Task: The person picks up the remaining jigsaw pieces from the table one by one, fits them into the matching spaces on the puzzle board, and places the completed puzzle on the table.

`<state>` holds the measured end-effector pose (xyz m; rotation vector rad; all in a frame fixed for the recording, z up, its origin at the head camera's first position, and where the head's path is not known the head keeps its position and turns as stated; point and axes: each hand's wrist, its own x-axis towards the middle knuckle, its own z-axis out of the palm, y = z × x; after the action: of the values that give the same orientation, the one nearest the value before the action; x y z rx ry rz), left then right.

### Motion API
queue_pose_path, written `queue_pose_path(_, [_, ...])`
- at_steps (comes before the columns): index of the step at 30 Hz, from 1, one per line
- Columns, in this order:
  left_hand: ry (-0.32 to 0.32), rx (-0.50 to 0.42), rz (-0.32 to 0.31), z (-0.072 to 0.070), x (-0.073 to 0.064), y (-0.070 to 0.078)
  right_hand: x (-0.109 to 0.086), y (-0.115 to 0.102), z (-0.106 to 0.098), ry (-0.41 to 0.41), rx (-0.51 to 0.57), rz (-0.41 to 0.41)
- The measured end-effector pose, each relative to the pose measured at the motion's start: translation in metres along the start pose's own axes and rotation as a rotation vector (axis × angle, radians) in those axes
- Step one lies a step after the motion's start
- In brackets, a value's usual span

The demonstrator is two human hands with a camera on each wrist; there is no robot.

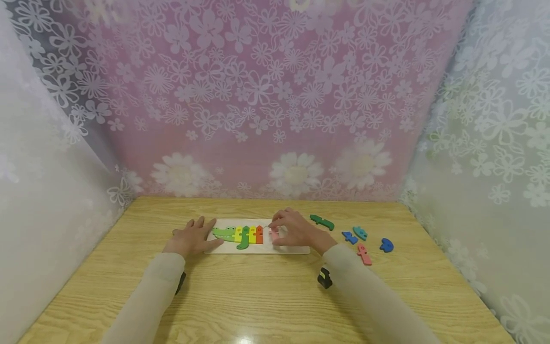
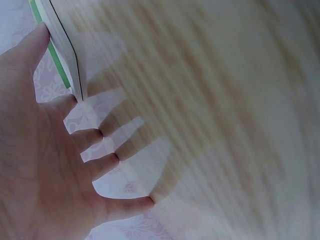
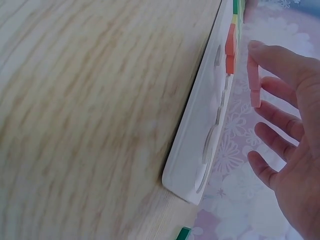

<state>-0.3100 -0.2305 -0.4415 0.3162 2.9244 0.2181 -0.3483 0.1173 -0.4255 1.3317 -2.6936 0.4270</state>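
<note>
On the table lies a white puzzle board with a crocodile partly filled in. Its green head is at the left, followed by yellow and green pieces and an orange piece. My left hand spreads its fingers at the board's left end; the thumb touches the board's edge in the left wrist view, other fingertips on the table. Just above the board's right half, my right hand pinches a pink puzzle piece between thumb and fingers. In the right wrist view the piece is apart from the board.
Right of the board lie loose puzzle pieces: a dark green one, a teal one, a small blue one, a rounded blue one and another pink one. Flowered curtains surround the wooden table.
</note>
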Motion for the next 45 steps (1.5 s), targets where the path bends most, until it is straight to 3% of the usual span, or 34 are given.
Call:
queue_pose_path(19, [0.001, -0.033, -0.013, -0.002, -0.002, 0.002, 0.009, -0.004, 0.007, -0.055, 0.035, 0.056])
queue_pose_path(45, [0.012, 0.007, -0.008, 0.0, -0.001, 0.0, 0.023, -0.01, 0.02, -0.112, -0.001, 0.136])
